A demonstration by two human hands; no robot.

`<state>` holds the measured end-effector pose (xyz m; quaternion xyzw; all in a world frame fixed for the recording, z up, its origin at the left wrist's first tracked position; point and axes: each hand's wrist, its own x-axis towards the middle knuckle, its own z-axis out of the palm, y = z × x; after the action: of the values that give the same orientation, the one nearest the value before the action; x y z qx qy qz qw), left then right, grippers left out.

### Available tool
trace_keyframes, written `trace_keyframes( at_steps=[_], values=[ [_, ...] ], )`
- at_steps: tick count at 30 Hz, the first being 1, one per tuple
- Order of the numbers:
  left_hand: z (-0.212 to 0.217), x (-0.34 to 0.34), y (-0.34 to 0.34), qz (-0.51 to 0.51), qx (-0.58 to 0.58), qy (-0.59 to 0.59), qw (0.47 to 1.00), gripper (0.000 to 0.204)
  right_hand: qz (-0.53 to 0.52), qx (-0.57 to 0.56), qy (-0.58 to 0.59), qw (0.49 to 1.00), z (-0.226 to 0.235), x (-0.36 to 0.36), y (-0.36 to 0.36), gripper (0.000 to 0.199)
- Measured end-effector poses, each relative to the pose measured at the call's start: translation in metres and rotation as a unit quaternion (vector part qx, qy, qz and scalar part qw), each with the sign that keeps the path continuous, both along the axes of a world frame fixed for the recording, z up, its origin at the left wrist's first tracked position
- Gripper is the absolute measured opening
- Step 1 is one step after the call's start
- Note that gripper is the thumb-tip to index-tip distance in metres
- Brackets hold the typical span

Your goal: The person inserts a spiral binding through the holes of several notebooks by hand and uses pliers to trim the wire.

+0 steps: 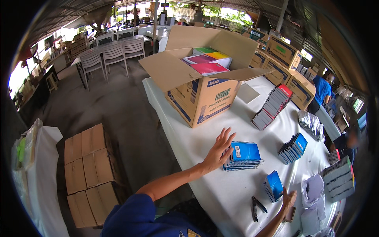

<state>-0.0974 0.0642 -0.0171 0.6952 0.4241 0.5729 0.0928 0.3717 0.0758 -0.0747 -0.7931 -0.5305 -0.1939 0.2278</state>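
A stack of blue spiral notebooks (pixel 246 151) lies on the white-covered table (pixel 213 197). At its left side is my left hand (pixel 218 152), open with the fingers spread; whether the fingertips touch the stack I cannot tell. A smaller blue notebook stack (pixel 274 185) sits nearer to me on the right. Just beside it, my right hand (pixel 289 199) is open, thumb and fingers apart, with nothing visible in it. Farther right, another blue notebook stack (pixel 293 148) leans in a slanted pile. Dark-handled pliers or a similar tool (pixel 257 207) lie between my arms.
An open carton (pixel 205 98) with colourful notebooks stands at the table's far left. Red-covered notebooks (pixel 272 106) form a slanted row beyond. Plastic wrapping (pixel 311 124) and tall notebook piles (pixel 338 179) occupy the right. Closed cartons (pixel 89 173) stand left; a person in blue (pixel 321 89) is behind.
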Motion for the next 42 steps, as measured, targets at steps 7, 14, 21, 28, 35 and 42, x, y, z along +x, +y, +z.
trace_keyframes(
  at_steps=[7, 14, 21, 28, 35, 42],
  values=[
    [-0.057, -0.001, -0.051, 0.029, -0.140, -0.095, 0.985, 0.063, 0.015, -0.132, 0.287, 0.949, -0.025, 0.042, 0.003, 0.046],
    [-0.070, 0.005, -0.047, 0.023, -0.088, -0.048, 0.995, 0.062, 0.052, -0.055, 0.410, 0.909, -0.032, 0.065, 0.001, 0.039],
    [-0.071, -0.008, -0.056, 0.010, -0.065, -0.038, 0.997, 0.054, 0.101, 0.086, 0.282, 0.950, -0.014, 0.011, -0.011, 0.051],
    [-0.013, 0.057, -0.083, -0.101, 0.024, 0.107, 0.989, 0.072, 0.274, 0.180, 0.501, 0.801, 0.068, -0.068, -0.084, 0.022],
    [-0.040, 0.115, -0.092, -0.360, -0.324, -0.355, 0.800, 0.073, 0.207, 0.247, 0.785, 0.529, 0.040, -0.213, -0.144, 0.021],
    [0.019, 0.073, -0.081, -0.264, -0.204, 0.174, 0.926, 0.044, 0.317, 0.134, 0.419, 0.840, 0.062, -0.189, -0.166, 0.058]
  ],
)
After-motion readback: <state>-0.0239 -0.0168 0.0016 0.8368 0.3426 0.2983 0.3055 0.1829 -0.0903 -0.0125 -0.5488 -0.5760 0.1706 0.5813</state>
